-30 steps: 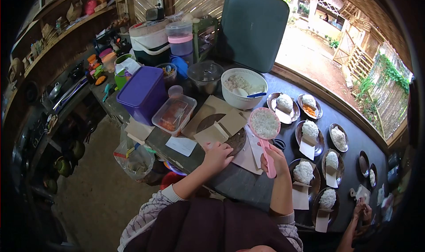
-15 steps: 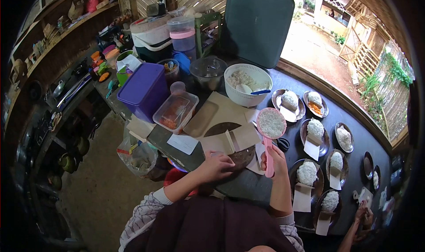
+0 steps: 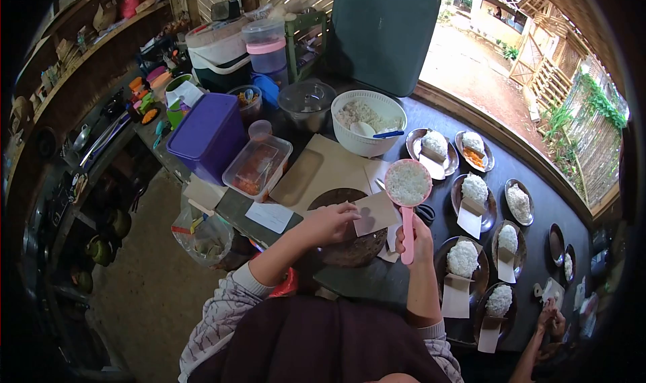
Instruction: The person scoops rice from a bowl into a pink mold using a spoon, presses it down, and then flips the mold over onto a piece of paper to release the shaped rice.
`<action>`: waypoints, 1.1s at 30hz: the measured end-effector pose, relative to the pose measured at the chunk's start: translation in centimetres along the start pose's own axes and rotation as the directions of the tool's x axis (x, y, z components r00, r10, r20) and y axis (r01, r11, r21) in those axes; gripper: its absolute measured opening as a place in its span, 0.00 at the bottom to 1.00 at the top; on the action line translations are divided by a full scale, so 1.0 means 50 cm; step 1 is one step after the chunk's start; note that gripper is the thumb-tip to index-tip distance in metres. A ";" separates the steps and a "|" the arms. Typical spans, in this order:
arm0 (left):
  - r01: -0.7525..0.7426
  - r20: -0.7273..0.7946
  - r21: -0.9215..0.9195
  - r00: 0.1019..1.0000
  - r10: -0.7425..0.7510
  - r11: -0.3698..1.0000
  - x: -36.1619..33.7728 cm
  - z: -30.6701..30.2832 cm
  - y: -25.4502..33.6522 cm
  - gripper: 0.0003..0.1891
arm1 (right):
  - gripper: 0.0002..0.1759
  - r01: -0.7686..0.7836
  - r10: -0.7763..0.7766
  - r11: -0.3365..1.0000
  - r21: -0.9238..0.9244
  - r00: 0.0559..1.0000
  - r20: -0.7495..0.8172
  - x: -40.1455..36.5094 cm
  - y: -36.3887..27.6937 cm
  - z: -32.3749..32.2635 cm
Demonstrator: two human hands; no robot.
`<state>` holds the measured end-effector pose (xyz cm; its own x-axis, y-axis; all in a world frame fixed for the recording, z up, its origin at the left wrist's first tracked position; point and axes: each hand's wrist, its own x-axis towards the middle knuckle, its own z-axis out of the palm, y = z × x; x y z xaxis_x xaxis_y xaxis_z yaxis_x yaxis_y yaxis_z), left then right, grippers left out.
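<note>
In my right hand (image 3: 416, 240) is the handle of a pink scoop (image 3: 408, 183) filled with white rice. My left hand (image 3: 331, 223) holds a folded piece of brown card (image 3: 375, 213) by its left edge, beside the scoop. Below the card lies a round dark wooden plate (image 3: 350, 248). Behind it is a large brown paper sheet (image 3: 323, 168). A white basket of rice (image 3: 369, 123) with a blue-handled spoon stands further back. To the right, several dark plates bear rice mounds (image 3: 463, 258) with folded card pieces.
At the left stand a purple box (image 3: 212, 135) and a clear tub of orange food (image 3: 258, 168). A dark lidded pot (image 3: 306, 107) is behind. Black scissors (image 3: 424, 213) lie right of the scoop. A co-worker's hands (image 3: 552, 318) are at the lower right.
My left hand has moved up and right and lifted the card off the wooden plate, close to the scoop. The view has shifted slightly.
</note>
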<state>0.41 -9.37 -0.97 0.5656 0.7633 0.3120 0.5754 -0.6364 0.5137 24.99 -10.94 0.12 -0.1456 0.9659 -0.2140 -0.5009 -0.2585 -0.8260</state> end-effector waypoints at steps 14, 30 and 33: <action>0.019 0.156 -0.027 0.988 -0.015 0.999 -0.026 -0.035 -0.034 0.08 | 0.14 -0.007 0.018 0.987 -0.162 0.998 0.067 0.002 0.020 0.012; 0.113 0.134 0.032 0.984 -0.117 0.993 -0.043 -0.064 -0.002 0.08 | 0.14 -0.004 0.008 0.997 -0.078 0.999 0.050 -0.009 0.020 0.032; 0.084 0.097 -0.002 0.992 -0.084 0.996 -0.044 -0.055 -0.014 0.09 | 0.14 -0.005 0.012 0.992 -0.127 0.999 0.050 -0.009 0.021 0.029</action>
<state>-2.85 -10.30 0.19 0.5702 0.7995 0.1890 0.6197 -0.5696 0.5399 23.30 -11.65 0.12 -0.1941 0.9610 -0.1972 -0.3876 -0.2598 -0.8844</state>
